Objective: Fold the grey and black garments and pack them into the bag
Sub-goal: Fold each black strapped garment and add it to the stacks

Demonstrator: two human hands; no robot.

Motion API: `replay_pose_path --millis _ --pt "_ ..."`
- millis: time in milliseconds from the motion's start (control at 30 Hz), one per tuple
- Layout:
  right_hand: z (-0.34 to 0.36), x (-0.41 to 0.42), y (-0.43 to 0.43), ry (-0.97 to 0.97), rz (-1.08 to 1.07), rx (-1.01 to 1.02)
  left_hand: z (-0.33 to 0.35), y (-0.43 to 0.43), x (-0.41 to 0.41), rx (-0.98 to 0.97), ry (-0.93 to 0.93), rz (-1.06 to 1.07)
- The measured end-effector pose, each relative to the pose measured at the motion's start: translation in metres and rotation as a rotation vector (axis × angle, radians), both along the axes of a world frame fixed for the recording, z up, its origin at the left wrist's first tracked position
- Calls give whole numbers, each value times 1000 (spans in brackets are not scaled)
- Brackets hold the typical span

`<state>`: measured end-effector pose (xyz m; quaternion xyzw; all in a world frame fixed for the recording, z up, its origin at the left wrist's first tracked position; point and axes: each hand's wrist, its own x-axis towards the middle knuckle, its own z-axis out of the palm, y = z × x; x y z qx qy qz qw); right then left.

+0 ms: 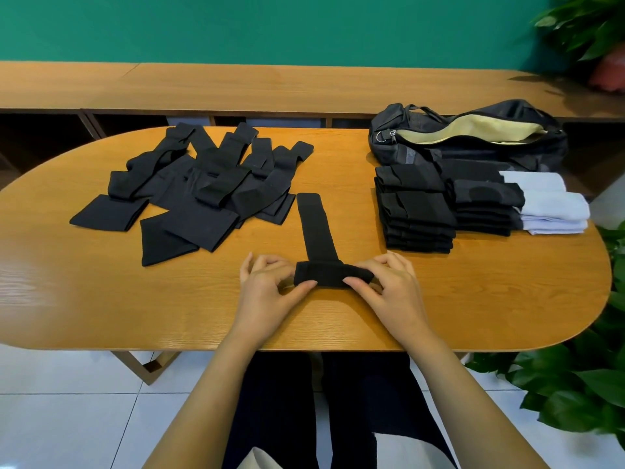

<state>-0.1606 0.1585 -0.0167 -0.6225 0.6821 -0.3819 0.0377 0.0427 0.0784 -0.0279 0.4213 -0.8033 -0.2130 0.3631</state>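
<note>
A long black garment point(318, 228) lies lengthwise in the middle of the oval wooden table point(101, 292), its near end rolled into a fold. My left hand point(267, 286) pinches the left end of that fold and my right hand point(389, 282) pinches the right end. A loose pile of unfolded black garments point(206, 184) lies at the left. At the right are two stacks of folded black garments point(416, 211) and a small stack of folded grey ones point(551, 208). Behind them the black bag point(473, 137) lies unzipped, showing a pale lining.
A long wooden bench point(236, 86) runs behind the table against a green wall. Leafy plants point(575, 384) stand at the right, near the table's end and at the far corner. White floor tiles and my dark-trousered legs show below the near edge.
</note>
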Motion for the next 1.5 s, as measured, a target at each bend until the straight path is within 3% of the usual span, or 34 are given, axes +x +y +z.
replay_pose_path --millis 233,400,600,933,1200,1500 --pt "0 0 -2 76 -21 34 3 0 1 43 50 37" --pt "-4 -4 -4 -20 -75 128 4 0 0 27 57 106" --pt "-4 -4 -4 -31 -81 87 6 1 0 59 120 132" --pt "-5 -4 -5 1 -56 62 2 0 0 38 -24 176" --pt "-5 -3 -5 206 9 53 5 1 1 24 -97 -31" --pt "-7 -3 -6 189 67 53 0 0 1 -44 -152 -62"
